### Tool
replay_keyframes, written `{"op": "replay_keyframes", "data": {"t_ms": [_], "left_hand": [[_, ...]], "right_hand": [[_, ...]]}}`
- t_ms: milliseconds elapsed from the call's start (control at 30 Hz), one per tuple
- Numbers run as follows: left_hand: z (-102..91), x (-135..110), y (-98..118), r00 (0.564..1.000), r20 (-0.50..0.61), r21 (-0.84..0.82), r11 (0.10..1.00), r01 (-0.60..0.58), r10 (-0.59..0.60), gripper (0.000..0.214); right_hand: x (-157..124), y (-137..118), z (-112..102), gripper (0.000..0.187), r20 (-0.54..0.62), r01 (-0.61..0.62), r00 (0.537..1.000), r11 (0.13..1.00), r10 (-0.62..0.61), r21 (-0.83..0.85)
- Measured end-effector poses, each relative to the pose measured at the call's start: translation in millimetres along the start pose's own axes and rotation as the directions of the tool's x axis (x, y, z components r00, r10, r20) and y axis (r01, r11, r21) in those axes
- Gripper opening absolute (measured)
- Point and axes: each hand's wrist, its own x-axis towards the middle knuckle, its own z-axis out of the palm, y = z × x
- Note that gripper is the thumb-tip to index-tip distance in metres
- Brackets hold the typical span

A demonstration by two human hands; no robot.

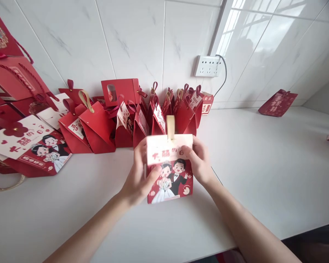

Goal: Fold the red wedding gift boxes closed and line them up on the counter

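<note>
**Both hands on a small wedding gift box at the white counter**

The person is holding a gift box (170, 170) upright on the white counter (263, 164), just in front of a crowd of red folded boxes (126, 120) standing against the tiled wall. The left hand (138, 179) is gripping the box's left edge, fingers curled round the side with the thumb lying across the printed front — the cartoon bride and groom showing beneath it. The right hand (199, 162) is clasping the upper right corner, fingertips pressing on the pale top flap (168, 149). A beige ribbon tab (170, 127) is sticking straight up from the middle of that flap.

Judging from here, the flap is being pressed flat; to do it cleanly, the thumbs should be keeping even pressure on both sides so the fold is sitting square and the tab is staying centred — squeezing too hard could be creasing the thin card.

The box is sitting between the two hands, touching both, its base resting on the counter, near the person's edge of the surface.

To the left, larger red bags (13, 76) and flat printed cards (27, 144) are lying stacked; a wall socket (207, 66) is showing above, and another red bag (277, 103) is leaning well apart at the right.
</note>
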Motion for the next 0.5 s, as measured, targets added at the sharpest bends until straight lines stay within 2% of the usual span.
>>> {"op": "replay_keyframes", "data": {"t_ms": [67,133,233,333,400,433,500], "left_hand": [[-2.6,-0.1,-8.9,0.986,0.029,-0.021,0.986,0.163,-0.162,0.068],[-2.1,0.3,-10.8,0.962,0.028,-0.046,0.961,0.271,-0.270,0.075],[3.9,0.6,-4.2,0.955,0.068,-0.079,0.952,0.294,-0.289,0.079],[10.2,0.4,2.5,0.959,0.065,-0.086,0.956,0.281,-0.276,0.072],[11.9,0.1,3.7,0.970,-0.012,-0.032,0.970,0.241,-0.242,0.070],[12.0,-0.3,3.4,0.980,-0.064,0.027,0.982,0.189,-0.187,0.070],[11.3,-1.4,2.0,0.988,-0.157,0.198,0.980,0.015,0.017,0.071]], "right_hand": [[4.8,5.7,0.0,0.020,-0.136,-0.127,0.979,0.974,0.153,0.188],[8.2,8.3,0.8,0.025,-0.247,-0.173,0.929,0.913,0.276,0.369],[9.2,8.0,4.2,0.034,-0.312,-0.160,0.878,0.837,0.364,0.524],[6.9,8.7,8.6,0.040,-0.238,-0.141,0.911,0.796,0.338,0.589],[5.7,11.7,10.3,0.037,-0.148,-0.167,0.934,0.763,0.325,0.624],[5.6,13.6,10.5,0.035,-0.094,-0.195,0.940,0.741,0.329,0.642],[5.7,16.5,10.5,0.029,0.028,-0.275,0.939,0.701,0.342,0.658]]}}
